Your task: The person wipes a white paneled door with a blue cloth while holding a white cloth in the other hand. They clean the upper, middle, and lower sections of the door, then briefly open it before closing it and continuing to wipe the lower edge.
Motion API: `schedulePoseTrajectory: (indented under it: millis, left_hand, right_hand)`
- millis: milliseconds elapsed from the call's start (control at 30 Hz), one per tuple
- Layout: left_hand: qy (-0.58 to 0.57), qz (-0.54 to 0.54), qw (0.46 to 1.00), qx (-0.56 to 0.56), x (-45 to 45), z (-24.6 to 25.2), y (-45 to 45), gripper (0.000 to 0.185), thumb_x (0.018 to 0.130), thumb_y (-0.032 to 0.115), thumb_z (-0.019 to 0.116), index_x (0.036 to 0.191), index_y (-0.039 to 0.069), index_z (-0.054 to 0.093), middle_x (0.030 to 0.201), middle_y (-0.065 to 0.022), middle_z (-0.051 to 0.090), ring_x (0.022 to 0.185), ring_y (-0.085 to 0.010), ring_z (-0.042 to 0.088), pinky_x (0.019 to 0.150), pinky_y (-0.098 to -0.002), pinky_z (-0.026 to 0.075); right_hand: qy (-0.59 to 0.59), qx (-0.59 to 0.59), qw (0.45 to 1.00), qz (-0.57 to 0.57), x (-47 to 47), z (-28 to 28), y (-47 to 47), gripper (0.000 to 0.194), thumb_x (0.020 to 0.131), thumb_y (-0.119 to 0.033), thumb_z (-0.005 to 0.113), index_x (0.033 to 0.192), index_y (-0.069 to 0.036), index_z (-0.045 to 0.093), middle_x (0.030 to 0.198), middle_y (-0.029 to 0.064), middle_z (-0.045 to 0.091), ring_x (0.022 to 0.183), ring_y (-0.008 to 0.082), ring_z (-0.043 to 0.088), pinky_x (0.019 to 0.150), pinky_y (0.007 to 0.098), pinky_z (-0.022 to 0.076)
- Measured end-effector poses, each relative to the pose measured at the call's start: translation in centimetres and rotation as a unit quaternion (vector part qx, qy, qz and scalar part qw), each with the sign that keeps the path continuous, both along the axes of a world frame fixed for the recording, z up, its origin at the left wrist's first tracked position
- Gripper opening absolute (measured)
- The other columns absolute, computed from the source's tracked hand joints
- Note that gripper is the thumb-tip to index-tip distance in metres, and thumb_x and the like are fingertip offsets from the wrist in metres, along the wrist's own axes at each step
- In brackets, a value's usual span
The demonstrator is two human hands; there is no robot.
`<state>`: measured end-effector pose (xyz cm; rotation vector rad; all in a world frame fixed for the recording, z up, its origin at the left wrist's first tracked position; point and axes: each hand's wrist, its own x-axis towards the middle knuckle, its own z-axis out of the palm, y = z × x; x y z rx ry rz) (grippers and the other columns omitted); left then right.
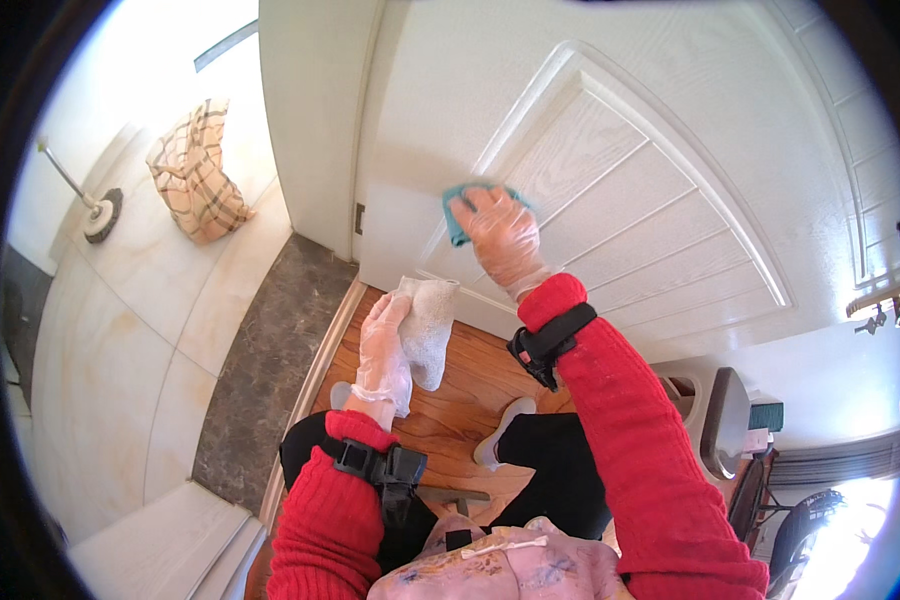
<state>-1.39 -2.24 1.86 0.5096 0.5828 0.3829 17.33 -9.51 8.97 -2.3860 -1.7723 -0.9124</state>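
Note:
My right hand (504, 238), in a clear plastic glove, presses a teal cloth (456, 223) flat against a white panelled door (622, 187). The cloth lies across the raised moulding at the panel's left side. Lower down, my left hand (384, 339), gloved the same way, grips a folded whitish towel cloth (429, 326) by its left edge. That towel hangs over the wood floor, in front of the door's lower part. The palm side of my right hand is hidden.
Keys (876, 321) hang from the door's brass handle (866, 301). Left of the dark stone threshold (259, 360) lie pale floor tiles (112, 360), with a checked cloth (199, 176) and a round brush on a pole (103, 216). The white door frame (311, 127) stands beside the door.

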Motion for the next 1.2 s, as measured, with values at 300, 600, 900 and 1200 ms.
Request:
schedulePoseTrajectory:
  millis: [300, 600, 900, 1200]
  left_hand:
    - [0.016, 0.074, 0.997, -0.004, 0.0, -0.4, 1.5, 0.012, 0.094, 0.013, 0.059, 0.105, 0.007, 0.062, 0.095, -0.0046, 0.068, 0.081, -0.015, 0.065, 0.07, -0.0291, 0.054]
    - [0.003, 0.048, 0.999, -0.021, -0.3, -0.1, 1.5, 0.014, 0.093, 0.014, 0.061, 0.105, 0.007, 0.062, 0.094, -0.0055, 0.068, 0.08, -0.0159, 0.066, 0.069, -0.0296, 0.055]
    - [-0.01, 0.038, 0.999, -0.003, -0.4, -0.6, 1.4, 0.018, 0.093, 0.015, 0.062, 0.109, 0.006, 0.061, 0.097, -0.006, 0.068, 0.081, -0.0164, 0.066, 0.07, -0.0297, 0.055]
    - [-0.006, 0.028, 0.999, -0.032, -0.7, -1.0, 1.8, 0.02, 0.092, 0.012, 0.062, 0.111, 0.005, 0.06, 0.098, -0.0063, 0.067, 0.083, -0.0165, 0.066, 0.072, -0.0303, 0.056]
  right_hand:
    - [-0.004, -0.017, 0.999, 0.028, 0.8, 0.3, 0.2, 0.033, 0.075, -0.003, 0.066, 0.106, -0.017, 0.066, 0.103, 0.0061, 0.063, 0.091, 0.0253, 0.063, 0.068, 0.036, 0.0569]
    - [-0.135, 0.205, 0.962, 0.12, 1.6, 18.5, 0.1, 0.062, 0.065, 0.006, 0.073, 0.121, -0.021, 0.068, 0.11, 0.0086, 0.066, 0.091, 0.0247, 0.067, 0.069, 0.0321, 0.0607]
    - [-0.184, 0.165, 0.96, 0.131, 2.1, 15.3, 5.1, 0.064, 0.062, 0.008, 0.074, 0.118, -0.022, 0.069, 0.112, 0.0074, 0.065, 0.097, 0.026, 0.065, 0.074, 0.0353, 0.0584]
    - [-0.028, -0.033, 0.997, 0.058, -0.3, 0.0, 8.1, 0.024, 0.077, -0.005, 0.063, 0.099, -0.015, 0.065, 0.095, 0.0037, 0.062, 0.091, 0.023, 0.062, 0.065, 0.0339, 0.0566]
